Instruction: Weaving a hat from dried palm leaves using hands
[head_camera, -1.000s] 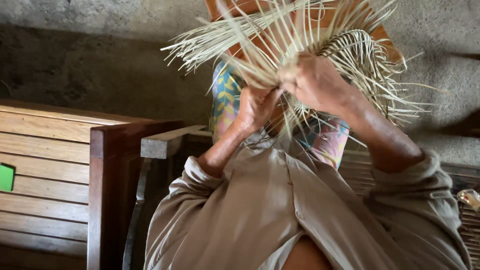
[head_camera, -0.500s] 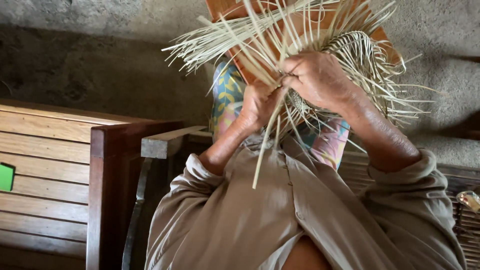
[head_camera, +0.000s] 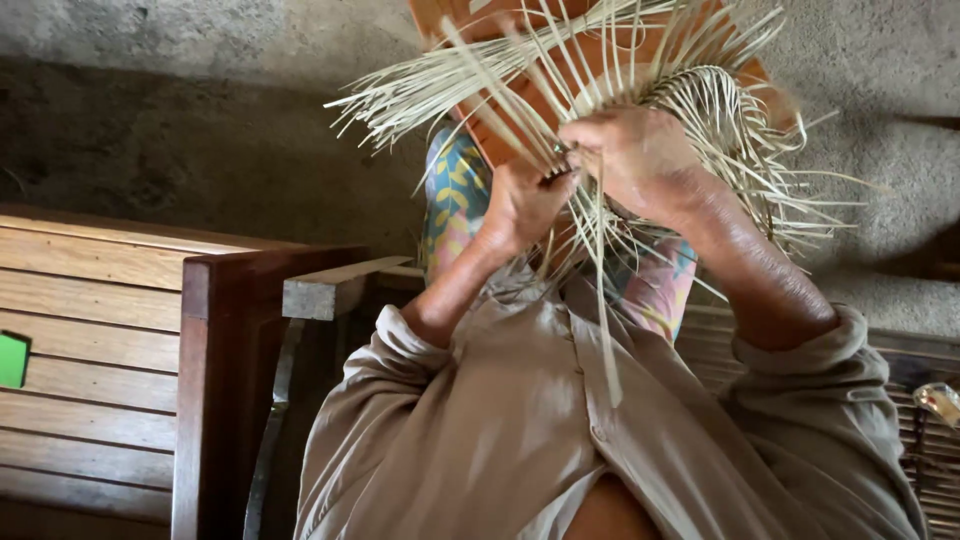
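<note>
— Where's the weave (head_camera: 640, 90) sitting?

— Upper middle of the frame, held up over the lap. Pale strips fan out of it to the upper left and the right edge, with an orange board (head_camera: 500, 130) showing behind them.

— And the hands?

— Both are at its lower edge. The left hand (head_camera: 520, 205) is just below centre, fingers closed into a fist around a bunch of strips. The right hand (head_camera: 635, 160) is just beside it, to the right and slightly higher, its grip pinched together on strips at the woven rim. The two hands nearly touch.

— Anything hanging loose?

— One long strip (head_camera: 603, 310) drops straight down from between the hands, across the beige shirt (head_camera: 520, 440), ending near the middle of the frame. The rest of the weave sits above and behind the knuckles.

— What's around?

— A patterned cloth (head_camera: 455, 195) over the knees under the weave, a slatted wooden bench (head_camera: 90, 350) at the lower left, and a grey concrete floor (head_camera: 200, 120) across the top.
</note>
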